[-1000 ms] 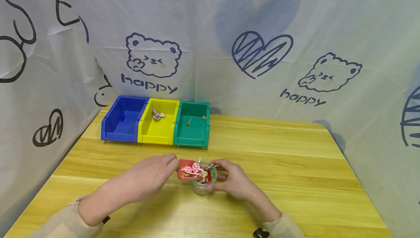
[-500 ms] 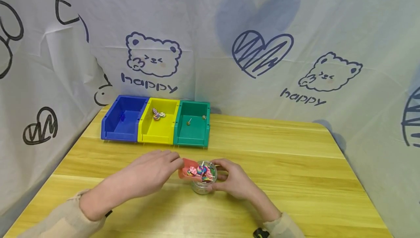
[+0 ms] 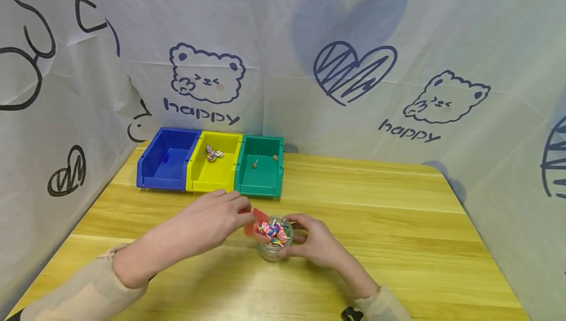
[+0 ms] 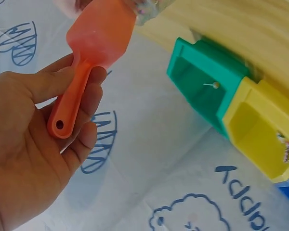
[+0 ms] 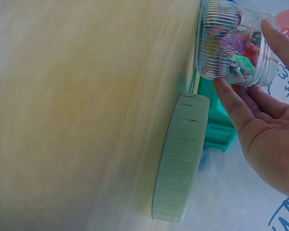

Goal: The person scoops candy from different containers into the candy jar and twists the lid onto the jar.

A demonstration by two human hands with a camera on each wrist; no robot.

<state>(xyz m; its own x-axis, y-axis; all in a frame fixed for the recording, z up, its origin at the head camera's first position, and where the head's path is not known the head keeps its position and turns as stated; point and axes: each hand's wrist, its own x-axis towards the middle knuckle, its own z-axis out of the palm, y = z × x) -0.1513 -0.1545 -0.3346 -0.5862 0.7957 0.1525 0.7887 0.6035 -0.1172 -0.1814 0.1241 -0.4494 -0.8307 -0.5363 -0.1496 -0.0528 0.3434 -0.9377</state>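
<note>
My left hand (image 3: pixel 210 222) grips the handle of a translucent red-orange scoop (image 4: pixel 101 33), thumb on one side and fingers behind. In the head view the scoop tilts steeply, its front edge over the mouth of a clear glass jar (image 3: pixel 269 254). Small lollipops (image 3: pixel 274 231) with pink, white and rainbow swirls lie at the scoop's lip and the jar's opening. My right hand (image 3: pixel 316 242) holds the jar from the right with thumb and fingers round its side. Through the ribbed glass in the right wrist view, mixed colourful candies (image 5: pixel 241 48) show. The jar stands upright.
Three joined bins stand at the back left: blue (image 3: pixel 161 182) with a small blue thing inside, yellow (image 3: pixel 210 183) with several swirled candies, green (image 3: pixel 258 188) with two small brown lollipops. A pale ribbed lid-like disc (image 5: pixel 180 159) lies on the table near the jar.
My left hand has risen and moved right, tipping the scoop more steeply. Lollipops have slid from the scoop toward the jar's mouth. My right hand and the jar have stayed put.
</note>
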